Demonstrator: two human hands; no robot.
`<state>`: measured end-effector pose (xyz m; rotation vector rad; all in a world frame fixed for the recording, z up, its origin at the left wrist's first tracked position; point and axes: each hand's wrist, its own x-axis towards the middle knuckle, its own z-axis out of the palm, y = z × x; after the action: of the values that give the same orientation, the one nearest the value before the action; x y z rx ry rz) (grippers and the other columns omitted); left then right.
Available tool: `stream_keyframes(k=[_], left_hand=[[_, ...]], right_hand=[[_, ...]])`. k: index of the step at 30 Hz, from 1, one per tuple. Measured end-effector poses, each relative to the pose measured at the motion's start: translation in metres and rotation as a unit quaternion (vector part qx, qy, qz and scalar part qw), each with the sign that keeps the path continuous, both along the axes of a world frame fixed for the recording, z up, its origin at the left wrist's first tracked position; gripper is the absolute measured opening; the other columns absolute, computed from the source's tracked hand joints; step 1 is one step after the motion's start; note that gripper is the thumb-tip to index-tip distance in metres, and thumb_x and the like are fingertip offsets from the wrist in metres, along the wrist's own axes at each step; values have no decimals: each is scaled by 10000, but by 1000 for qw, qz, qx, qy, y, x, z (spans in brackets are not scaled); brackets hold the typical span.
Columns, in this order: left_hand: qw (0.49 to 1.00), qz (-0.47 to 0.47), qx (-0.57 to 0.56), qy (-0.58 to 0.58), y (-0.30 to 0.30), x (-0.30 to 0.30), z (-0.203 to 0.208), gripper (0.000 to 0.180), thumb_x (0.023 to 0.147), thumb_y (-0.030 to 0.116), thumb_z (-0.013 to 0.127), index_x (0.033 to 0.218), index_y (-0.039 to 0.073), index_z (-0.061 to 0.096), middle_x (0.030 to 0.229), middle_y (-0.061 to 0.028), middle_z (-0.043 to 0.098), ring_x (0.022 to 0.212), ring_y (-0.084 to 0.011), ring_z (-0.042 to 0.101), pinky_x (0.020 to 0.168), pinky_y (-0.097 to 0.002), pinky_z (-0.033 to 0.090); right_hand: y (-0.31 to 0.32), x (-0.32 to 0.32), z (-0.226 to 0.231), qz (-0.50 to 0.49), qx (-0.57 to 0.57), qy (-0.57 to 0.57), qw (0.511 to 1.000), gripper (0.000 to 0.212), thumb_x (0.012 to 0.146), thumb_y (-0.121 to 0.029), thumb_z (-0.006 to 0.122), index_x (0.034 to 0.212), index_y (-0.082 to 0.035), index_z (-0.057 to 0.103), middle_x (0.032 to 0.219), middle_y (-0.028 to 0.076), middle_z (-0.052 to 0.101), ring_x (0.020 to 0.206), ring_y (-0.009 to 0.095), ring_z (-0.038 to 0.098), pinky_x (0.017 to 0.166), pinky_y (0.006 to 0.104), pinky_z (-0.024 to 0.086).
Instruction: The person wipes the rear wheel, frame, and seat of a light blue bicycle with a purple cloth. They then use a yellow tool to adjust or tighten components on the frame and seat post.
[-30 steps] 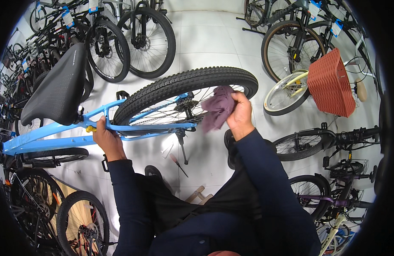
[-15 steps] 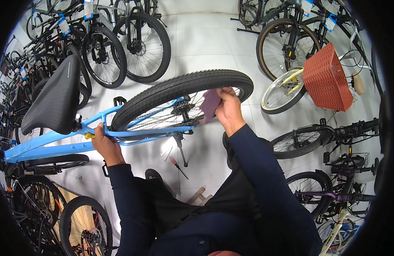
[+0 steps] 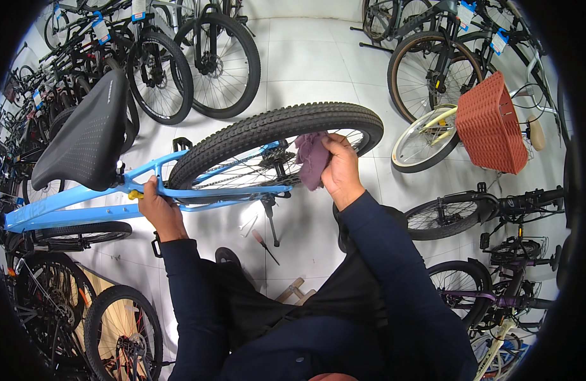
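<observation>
A blue bicycle with a black saddle stretches across from the left. Its rear wheel, with a black knobby tyre, is tilted toward me. My left hand is closed around the blue frame tubing just behind the seat tube. A small yellow piece sticks out beside its fingers; its kind is unclear. Between my right hand's thumb and fingers is a crumpled purple cloth, held against the inner side of the wheel near the rim. Beside the cloth lie the hub and sprockets.
A screwdriver lies on the white tiled floor under the kickstand. Parked bicycles crowd both sides. One at right carries a red-brown woven basket. A small wooden stool shows between my legs.
The purple cloth is bunched up more and hangs a little lower from my right hand. The tyre tread looks sharper than before. My left hand keeps its hold on the frame.
</observation>
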<state>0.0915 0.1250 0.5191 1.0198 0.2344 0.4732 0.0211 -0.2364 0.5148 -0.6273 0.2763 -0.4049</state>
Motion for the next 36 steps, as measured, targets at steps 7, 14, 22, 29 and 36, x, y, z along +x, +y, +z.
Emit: stream_keyframes(k=[7,14,22,29,36], left_hand=[[1000,15,-4,10,-7,-1,6,154,934,126,655,803,55,618,709,45,539,574,-55,479,526,-221,372],[1000,8,-3,8,-5,-2,6,167,934,134,656,789,66,608,704,45,534,566,-55,468,517,-220,354],[1000,11,4,5,-5,-2,5,164,928,126,662,786,69,602,717,39,537,588,-57,487,536,-223,381],[1000,9,-16,3,-2,1,3,153,933,110,641,795,67,592,730,27,551,596,-66,503,546,-237,403],[1000,-6,-2,-3,-3,-1,4,148,932,110,639,801,61,592,738,24,556,607,-72,518,555,-241,414]], right_hand=[[10,6,5,-11,29,-52,998,124,914,73,562,969,-33,593,1067,150,669,1024,253,650,963,411,543],[-20,-16,-4,48,-14,-21,999,88,883,5,512,954,5,563,1037,160,641,959,279,660,926,424,564],[-26,8,-8,-69,32,-5,997,102,937,70,541,981,-15,578,1085,170,666,965,291,678,879,462,584],[-12,6,-5,14,-35,-32,999,175,917,112,554,962,-44,617,987,99,681,873,198,663,865,364,567],[-4,-8,-5,52,-54,41,996,134,865,83,607,956,-15,596,980,120,646,885,198,647,810,332,563]])
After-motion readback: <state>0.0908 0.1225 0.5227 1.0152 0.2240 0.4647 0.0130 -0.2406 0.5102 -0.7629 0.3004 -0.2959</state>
